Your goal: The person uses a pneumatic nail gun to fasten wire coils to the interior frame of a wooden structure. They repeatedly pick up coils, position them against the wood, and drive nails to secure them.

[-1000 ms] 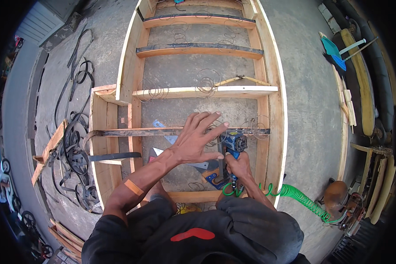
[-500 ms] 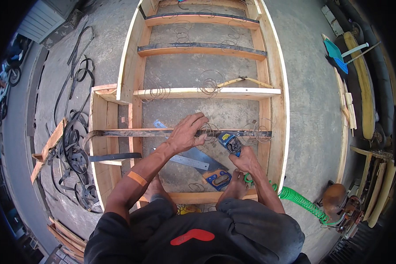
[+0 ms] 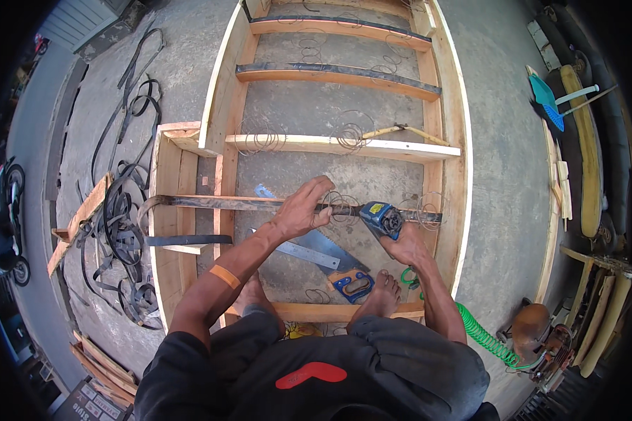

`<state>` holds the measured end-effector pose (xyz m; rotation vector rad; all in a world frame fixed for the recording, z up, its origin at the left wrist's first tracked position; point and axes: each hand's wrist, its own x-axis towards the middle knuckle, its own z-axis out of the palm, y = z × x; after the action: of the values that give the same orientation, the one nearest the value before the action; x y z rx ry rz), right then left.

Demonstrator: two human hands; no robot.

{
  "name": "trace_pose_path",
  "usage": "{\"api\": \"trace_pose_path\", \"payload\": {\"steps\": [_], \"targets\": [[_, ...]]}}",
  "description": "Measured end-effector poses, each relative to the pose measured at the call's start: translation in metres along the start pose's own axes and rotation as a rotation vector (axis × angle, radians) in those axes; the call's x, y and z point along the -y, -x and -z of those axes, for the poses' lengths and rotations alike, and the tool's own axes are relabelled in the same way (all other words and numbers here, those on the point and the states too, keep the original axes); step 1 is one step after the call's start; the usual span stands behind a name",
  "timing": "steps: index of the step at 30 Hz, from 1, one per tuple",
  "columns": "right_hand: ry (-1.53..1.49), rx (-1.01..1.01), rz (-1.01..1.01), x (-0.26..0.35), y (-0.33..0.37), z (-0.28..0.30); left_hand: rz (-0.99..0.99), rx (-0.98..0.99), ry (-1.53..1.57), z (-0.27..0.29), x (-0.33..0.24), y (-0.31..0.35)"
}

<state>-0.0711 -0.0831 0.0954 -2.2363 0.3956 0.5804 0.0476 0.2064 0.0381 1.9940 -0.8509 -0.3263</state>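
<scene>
Across the wooden frame [image 3: 463, 175] runs a slat [image 3: 256, 203] topped with a black strap. A thin wire coil spring [image 3: 344, 208] sits on it, and my left hand [image 3: 298, 209] grips its left edge between thumb and fingers. My right hand [image 3: 407, 245] is wrapped around a blue air stapler [image 3: 383, 219], whose nose lies by the strap just right of this spring. A second coil spring [image 3: 424, 208] stands at the slat's right end. Below the slat, a handsaw [image 3: 352, 283] and a steel ruler [image 3: 305, 253] lie between my feet.
More coil springs [image 3: 351, 133] sit on the farther slats, beside yellow-handled pincers [image 3: 400, 128]. Tangled black straps [image 3: 123, 238] cover the floor at left. A green coiled hose [image 3: 481, 333] runs right to a compressor [image 3: 534, 326]. A dustpan [image 3: 543, 91] lies far right.
The whole view has shifted a little. My right hand and the stapler have moved slightly right and away from me, with the stapler turned somewhat. My left hand stays at the spring.
</scene>
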Motion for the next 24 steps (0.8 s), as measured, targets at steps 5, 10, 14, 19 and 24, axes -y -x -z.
{"api": "trace_pose_path", "payload": {"steps": [5, 10, 14, 19, 24], "targets": [[0.157, 0.03, -0.052, 0.015, -0.005, 0.0, 0.009, -0.007, 0.013, -0.002, 0.003, 0.002], [0.013, 0.021, -0.106, 0.018, 0.002, 0.005, -0.008, -0.017, 0.048, 0.0, 0.006, 0.007], [0.183, 0.033, -0.063, 0.013, 0.002, 0.004, -0.021, -0.027, 0.059, -0.001, 0.01, 0.008], [0.335, 0.085, 0.011, 0.016, 0.002, 0.005, 0.011, -0.003, 0.091, -0.002, 0.012, 0.004], [0.332, 0.075, 0.011, 0.004, -0.002, -0.002, 0.087, 0.021, 0.142, -0.002, 0.008, 0.002]]}}
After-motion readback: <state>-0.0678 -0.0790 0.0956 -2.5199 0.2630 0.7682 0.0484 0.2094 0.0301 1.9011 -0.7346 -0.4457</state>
